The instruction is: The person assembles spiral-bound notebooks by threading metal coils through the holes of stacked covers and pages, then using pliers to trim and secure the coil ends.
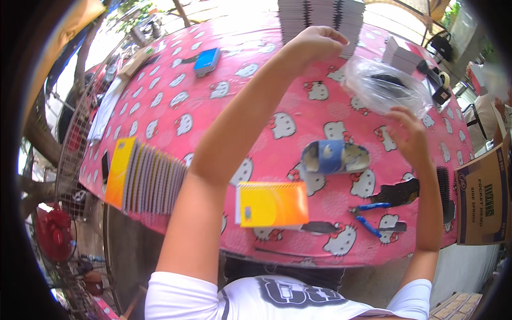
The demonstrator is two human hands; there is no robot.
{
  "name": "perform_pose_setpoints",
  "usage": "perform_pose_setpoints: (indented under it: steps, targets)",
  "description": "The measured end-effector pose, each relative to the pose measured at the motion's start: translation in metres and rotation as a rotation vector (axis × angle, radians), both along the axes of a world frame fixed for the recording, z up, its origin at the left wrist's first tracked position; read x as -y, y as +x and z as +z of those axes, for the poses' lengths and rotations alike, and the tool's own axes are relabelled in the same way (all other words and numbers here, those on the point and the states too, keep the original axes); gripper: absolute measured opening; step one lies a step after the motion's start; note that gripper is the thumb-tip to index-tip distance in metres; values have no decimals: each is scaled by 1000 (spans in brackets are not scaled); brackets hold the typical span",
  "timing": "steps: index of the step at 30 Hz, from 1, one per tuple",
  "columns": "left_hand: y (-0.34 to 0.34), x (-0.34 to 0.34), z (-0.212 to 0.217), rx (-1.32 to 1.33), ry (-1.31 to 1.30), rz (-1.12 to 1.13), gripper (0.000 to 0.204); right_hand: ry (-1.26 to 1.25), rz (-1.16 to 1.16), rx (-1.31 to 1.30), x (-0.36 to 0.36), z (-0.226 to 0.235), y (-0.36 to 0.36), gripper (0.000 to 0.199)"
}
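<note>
My left hand reaches across the table, its fingers curled together before a tall stack of white paper pads with dark notched edges. Whatever it may hold is too small to make out. My right hand is raised, thumb and fingers apart, beside a clear plastic bag with something black inside. The fingertips overlap the bag's near edge; whether they touch it I cannot tell. Nearer me lie a yellow-orange spiral notebook, a blue slipper on its side, and blue-handled pliers.
Several spiral notebooks stand in a row at the left edge. A blue pad lies far left. At the right are a white paper block, a tape dispenser, black binding coils and a cardboard box.
</note>
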State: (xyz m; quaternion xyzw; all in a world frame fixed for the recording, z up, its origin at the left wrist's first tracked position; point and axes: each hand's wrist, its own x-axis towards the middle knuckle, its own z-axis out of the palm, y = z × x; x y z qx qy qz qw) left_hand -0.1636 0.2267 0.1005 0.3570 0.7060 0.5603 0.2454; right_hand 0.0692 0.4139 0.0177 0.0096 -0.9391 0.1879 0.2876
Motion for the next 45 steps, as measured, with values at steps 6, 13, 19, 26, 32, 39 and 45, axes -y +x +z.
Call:
perform_pose_setpoints:
  steps: [6,13,19,26,32,39,45]
  targets:
    - [101,158,-5,94,410,132,45,-11,518,112,192,7,26,28]
    - [158,284,-69,310,470,419,40,375,486,269,305,-24,5,31]
    - [174,326,-107,443,503,486,37,162,580,509,298,-14,-15,27]
    - [175,321,-124,557,472,387,33,325,557,566,307,-10,-13,31]
    - [174,313,-132,477,455,420,38,191,580,553,300,-2,-13,29]
    - [168,289,-124,924,495,266,46,-233,271,136,284,25,3,28]
    - [164,254,-141,178,466,376,32,-25,305,-84,288,-11,32,44]
